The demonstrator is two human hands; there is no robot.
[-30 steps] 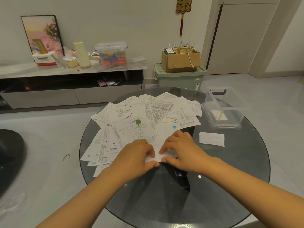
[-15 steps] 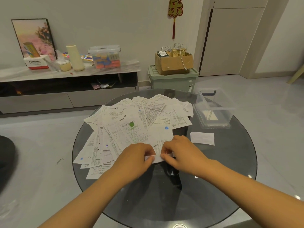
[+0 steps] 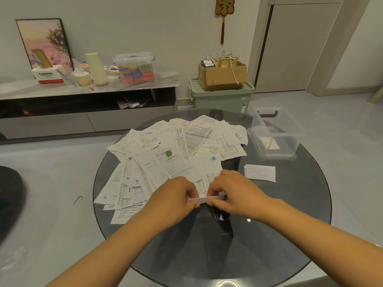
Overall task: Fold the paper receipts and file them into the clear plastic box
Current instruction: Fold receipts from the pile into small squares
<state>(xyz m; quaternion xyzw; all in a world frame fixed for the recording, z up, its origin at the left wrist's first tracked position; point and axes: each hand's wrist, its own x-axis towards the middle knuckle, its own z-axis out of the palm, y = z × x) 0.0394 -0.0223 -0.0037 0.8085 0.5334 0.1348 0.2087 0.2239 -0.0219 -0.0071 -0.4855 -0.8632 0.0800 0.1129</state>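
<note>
A loose heap of several white printed receipts (image 3: 172,154) covers the far left half of the round glass table (image 3: 290,224). At the heap's near edge my left hand (image 3: 176,198) and my right hand (image 3: 232,193) pinch the two ends of one folded receipt (image 3: 204,199), lifted slightly, its white edge showing between my fingers. The clear plastic box (image 3: 275,129) stands open at the table's far right with a folded paper inside. A folded white receipt (image 3: 260,172) lies flat on the glass between my right hand and the box.
The box's clear lid (image 3: 257,150) lies under or beside the box. Behind the table stand a green bin (image 3: 221,98) with a cardboard carton on it and a low TV cabinet (image 3: 87,112) with clutter. A dark object (image 3: 10,195) sits at the left.
Both hands went from pressing the receipt flat on the table to pinching it and raising its near edge. The camera view shifted slightly.
</note>
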